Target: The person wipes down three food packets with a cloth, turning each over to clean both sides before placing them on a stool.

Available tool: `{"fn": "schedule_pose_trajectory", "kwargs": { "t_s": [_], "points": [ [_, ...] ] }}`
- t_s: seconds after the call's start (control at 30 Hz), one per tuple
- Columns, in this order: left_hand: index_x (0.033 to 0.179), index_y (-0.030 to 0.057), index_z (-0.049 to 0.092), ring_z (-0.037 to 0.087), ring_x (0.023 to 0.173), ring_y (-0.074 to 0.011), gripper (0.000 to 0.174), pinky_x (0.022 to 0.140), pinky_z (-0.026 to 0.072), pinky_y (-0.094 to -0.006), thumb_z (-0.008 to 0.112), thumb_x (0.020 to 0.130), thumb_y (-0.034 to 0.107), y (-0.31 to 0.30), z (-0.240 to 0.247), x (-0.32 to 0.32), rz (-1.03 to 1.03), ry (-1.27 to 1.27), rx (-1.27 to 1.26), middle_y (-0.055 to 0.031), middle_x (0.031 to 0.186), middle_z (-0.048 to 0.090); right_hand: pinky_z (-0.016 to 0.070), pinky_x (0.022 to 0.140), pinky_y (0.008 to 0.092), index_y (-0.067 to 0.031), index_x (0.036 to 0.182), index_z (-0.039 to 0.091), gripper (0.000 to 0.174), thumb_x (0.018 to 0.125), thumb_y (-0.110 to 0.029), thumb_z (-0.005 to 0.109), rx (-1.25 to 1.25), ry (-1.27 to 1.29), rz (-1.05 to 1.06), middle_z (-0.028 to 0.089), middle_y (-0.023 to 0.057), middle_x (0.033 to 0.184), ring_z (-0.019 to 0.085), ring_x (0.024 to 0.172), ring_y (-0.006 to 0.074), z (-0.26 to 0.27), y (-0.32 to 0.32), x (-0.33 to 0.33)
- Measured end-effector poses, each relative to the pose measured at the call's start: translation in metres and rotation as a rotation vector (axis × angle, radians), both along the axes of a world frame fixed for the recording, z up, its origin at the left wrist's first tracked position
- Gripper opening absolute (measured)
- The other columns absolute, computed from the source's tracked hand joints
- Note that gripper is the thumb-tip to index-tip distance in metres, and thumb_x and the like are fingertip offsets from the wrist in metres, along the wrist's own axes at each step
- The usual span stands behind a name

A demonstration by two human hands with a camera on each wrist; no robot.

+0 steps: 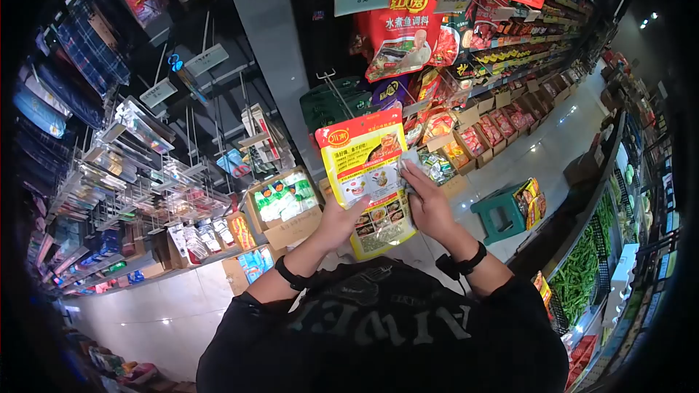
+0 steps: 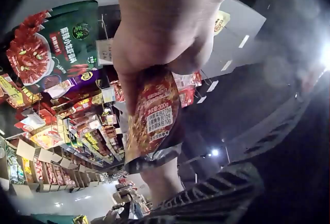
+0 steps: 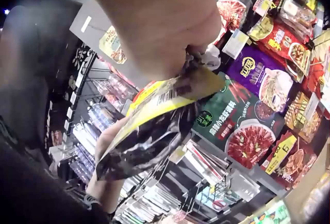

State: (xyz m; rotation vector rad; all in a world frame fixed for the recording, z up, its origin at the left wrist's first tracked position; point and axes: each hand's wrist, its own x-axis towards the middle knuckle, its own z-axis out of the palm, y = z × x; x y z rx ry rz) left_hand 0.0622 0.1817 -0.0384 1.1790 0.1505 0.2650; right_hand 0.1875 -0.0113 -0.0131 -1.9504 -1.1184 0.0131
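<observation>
A yellow and red food packet (image 1: 368,175) is held upright in front of the chest in the head view. The left hand (image 1: 341,220) grips its lower left side, thumb on the printed face. At its right edge the right hand (image 1: 429,204) pinches the packet, with a crumpled whitish piece (image 1: 410,162) by the fingers. The left wrist view shows the packet's reddish printed side (image 2: 157,113) below the left hand (image 2: 160,33). In the right wrist view, the dark and yellow packet (image 3: 154,126) hangs under the right hand (image 3: 160,38); its fingertips are partly hidden.
Hanging red seasoning packets (image 1: 404,29) are beyond the hands, above rows of cartons (image 1: 502,124). A green stool (image 1: 499,217) stands on the floor at the right, near green vegetables (image 1: 582,276). Hooks with small goods and a box of green-white packs (image 1: 285,196) are at the left.
</observation>
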Motion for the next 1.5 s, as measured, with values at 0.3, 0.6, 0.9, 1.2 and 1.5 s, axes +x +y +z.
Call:
{"fn": "schedule_pose_trajectory", "kwargs": {
  "t_s": [0.3,0.6,0.9,1.2,1.5],
  "points": [
    [0.139,0.0035,0.051,0.06,0.121,-0.0238,0.045,0.104,0.0471,-0.0383,0.06,0.1,0.026,-0.022,0.004,0.025,-0.124,0.148,-0.612,-0.0129,0.133,0.061,0.0354,0.113,0.0373,-0.0007,0.137,0.055,0.051,0.088,-0.004,0.069,0.107,0.244,-0.051,0.049,0.0223,0.147,0.044,0.141,0.0287,0.0,-0.034,0.016],
    [0.154,0.009,0.034,0.049,0.135,-0.0363,0.073,0.112,0.038,-0.0565,0.033,0.102,0.059,-0.092,-0.03,0.043,-0.424,0.018,-0.966,-0.0174,0.153,0.043,0.0358,0.114,0.0398,0.0006,0.134,0.056,0.049,0.085,0.007,0.058,0.057,0.168,0.121,0.046,0.0219,0.149,0.042,0.141,0.0338,0.01,-0.084,0.03],
    [0.142,0.0094,0.049,0.058,0.123,-0.0327,0.06,0.105,0.0472,-0.0506,0.041,0.102,0.053,-0.119,-0.065,0.072,-0.52,-0.318,-0.985,-0.0133,0.138,0.058,0.0332,0.117,0.0444,0.004,0.14,0.047,0.061,0.079,0.01,0.053,-0.037,-0.191,0.532,0.044,0.0241,0.15,0.041,0.141,0.0366,0.045,-0.082,-0.001],
    [0.147,0.0079,0.044,0.056,0.127,-0.0341,0.071,0.109,0.0442,-0.052,0.034,0.101,0.061,-0.131,-0.002,0.054,-0.324,-0.039,-0.949,-0.0148,0.146,0.051,0.0381,0.115,0.0423,0.0007,0.137,0.053,0.056,0.081,0.005,0.055,-0.096,-0.006,0.293,0.048,0.02,0.148,0.047,0.137,0.0343,0.036,-0.118,0.062],
    [0.152,0.0079,0.036,0.051,0.133,-0.0364,0.075,0.111,0.0405,-0.0542,0.034,0.1,0.061,-0.096,-0.021,0.038,-0.289,-0.158,-0.917,-0.0186,0.151,0.046,0.0388,0.114,0.0448,0.001,0.14,0.05,0.061,0.079,0.007,0.053,-0.098,-0.219,0.539,0.05,0.0214,0.146,0.047,0.136,0.036,0.036,-0.084,0.008]
  ]
}}
